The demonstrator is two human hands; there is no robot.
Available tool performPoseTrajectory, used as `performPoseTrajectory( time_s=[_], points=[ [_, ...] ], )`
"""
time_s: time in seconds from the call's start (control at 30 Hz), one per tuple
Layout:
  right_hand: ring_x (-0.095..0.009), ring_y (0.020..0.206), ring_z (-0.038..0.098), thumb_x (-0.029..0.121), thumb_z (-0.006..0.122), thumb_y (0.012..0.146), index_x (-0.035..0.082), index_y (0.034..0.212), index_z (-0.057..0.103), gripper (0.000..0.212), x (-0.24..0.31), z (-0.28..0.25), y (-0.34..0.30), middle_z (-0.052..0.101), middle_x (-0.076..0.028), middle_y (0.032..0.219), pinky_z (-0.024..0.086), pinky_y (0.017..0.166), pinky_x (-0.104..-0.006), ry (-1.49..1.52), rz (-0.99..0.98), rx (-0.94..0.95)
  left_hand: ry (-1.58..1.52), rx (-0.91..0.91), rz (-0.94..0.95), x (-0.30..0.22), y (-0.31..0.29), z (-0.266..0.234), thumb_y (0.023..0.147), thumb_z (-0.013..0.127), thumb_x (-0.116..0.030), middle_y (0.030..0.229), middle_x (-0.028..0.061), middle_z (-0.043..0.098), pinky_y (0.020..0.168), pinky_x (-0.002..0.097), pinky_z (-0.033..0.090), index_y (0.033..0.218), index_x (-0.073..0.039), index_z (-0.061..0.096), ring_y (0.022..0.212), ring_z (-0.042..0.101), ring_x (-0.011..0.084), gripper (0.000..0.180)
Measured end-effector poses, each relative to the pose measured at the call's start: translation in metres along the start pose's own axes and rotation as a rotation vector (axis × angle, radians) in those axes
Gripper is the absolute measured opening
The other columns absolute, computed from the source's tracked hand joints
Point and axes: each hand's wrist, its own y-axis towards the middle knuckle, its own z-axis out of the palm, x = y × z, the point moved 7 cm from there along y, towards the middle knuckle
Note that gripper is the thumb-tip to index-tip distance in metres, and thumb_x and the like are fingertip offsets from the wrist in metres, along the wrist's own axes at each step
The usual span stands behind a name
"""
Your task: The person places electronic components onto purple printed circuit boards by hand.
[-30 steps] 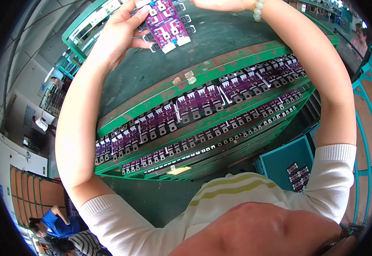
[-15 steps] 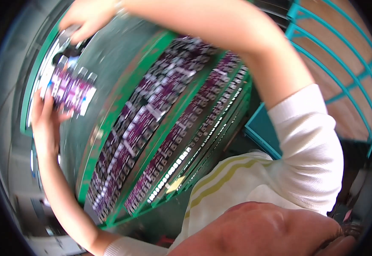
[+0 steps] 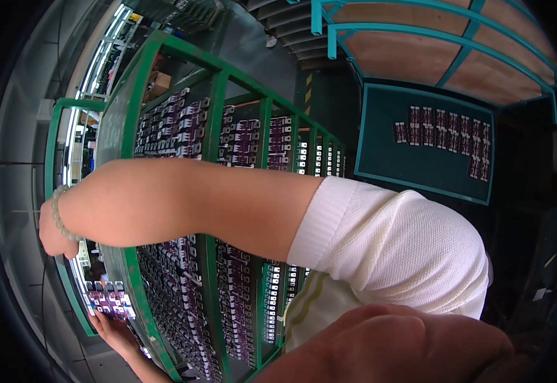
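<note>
At the lower left, my left hand (image 3: 111,332) has its fingers closed on the lower edge of a cluster of small purple-and-white parts with dark square ends (image 3: 109,299). The cluster is beside the top of a green metal rack (image 3: 139,287). My right arm stretches across the middle of the view. My right hand (image 3: 55,233), with a pale bead bracelet (image 3: 58,214) at the wrist, is a little above the cluster, by the green frame. Its fingers are curled and partly hidden, and I cannot make out what they hold.
Rows of similar purple parts (image 3: 183,281) and strips of white parts (image 3: 272,303) fill the rack's shelves. To the right, more purple parts lie on a dark board with a teal rim (image 3: 419,175). A teal metal frame with brown panels (image 3: 406,54) stands behind it.
The view has turned, bringing the rack's far end and the teal-rimmed board into sight. Both hands now appear lower in the picture. The purple cluster remains in my left hand.
</note>
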Motion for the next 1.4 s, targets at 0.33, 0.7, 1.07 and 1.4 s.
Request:
performPoseTrajectory(
  time_s=[0.33, 0.7, 1.07, 1.4],
  points=[
    [-0.036, 0.096, 0.07, 0.035, 0.059, 0.089, 0.008, 0.107, 0.078, 0.037, -0.018, 0.004, -0.004, 0.075, -0.013, 0.103, 0.057, 0.076, -0.0551, 0.046, 0.037, 0.059, 0.037, 0.045, 0.009, 0.009, 0.018, -0.035, 0.109, 0.054, -0.023, 0.127, 0.0074, 0.062, 0.096, 0.0325, 0.048, 0.138, -0.002, 0.051, 0.109, 0.06, 0.0154, 0.037],
    [-0.037, 0.103, 0.07, 0.041, 0.064, 0.085, 0.006, 0.11, 0.075, 0.045, -0.019, 0.004, -0.001, 0.074, -0.019, 0.108, 0.056, 0.088, -0.0504, 0.106, -0.002, -0.036, 0.192, -0.06, 0.184, -0.028, -0.016, 0.015, 0.108, 0.056, -0.024, 0.106, -0.0027, 0.057, 0.076, 0.022, 0.04, 0.133, -0.009, 0.053, 0.089, 0.049, 0.0048, 0.029],
    [-0.009, 0.049, 0.041, 0.054, 0.07, 0.093, -0.001, 0.102, 0.07, 0.056, 0.032, 0.015, -0.05, 0.072, -0.01, 0.08, 0.035, 0.046, -0.0264, 0.848, 0.728, 0.153, 1.249, 0.138, 1.406, -0.102, -0.085, 0.105, 0.079, 0.069, -0.001, 0.113, 0.0112, 0.07, 0.104, 0.0495, 0.053, 0.113, -0.005, 0.068, 0.108, 0.069, 0.0282, 0.034],
    [-0.002, 0.045, 0.037, 0.014, 0.068, 0.1, 0.003, 0.101, 0.06, 0.013, 0.034, 0.031, -0.039, 0.055, 0.003, 0.069, 0.022, 0.04, -0.0212, 1.378, 0.277, 0.38, 1.144, 0.188, 1.132, -0.089, -0.067, 0.114, 0.069, 0.079, 0.003, 0.147, 0.0173, 0.048, 0.121, 0.0469, 0.035, 0.145, -0.005, 0.047, 0.139, 0.047, 0.0351, 0.083]
  ],
)
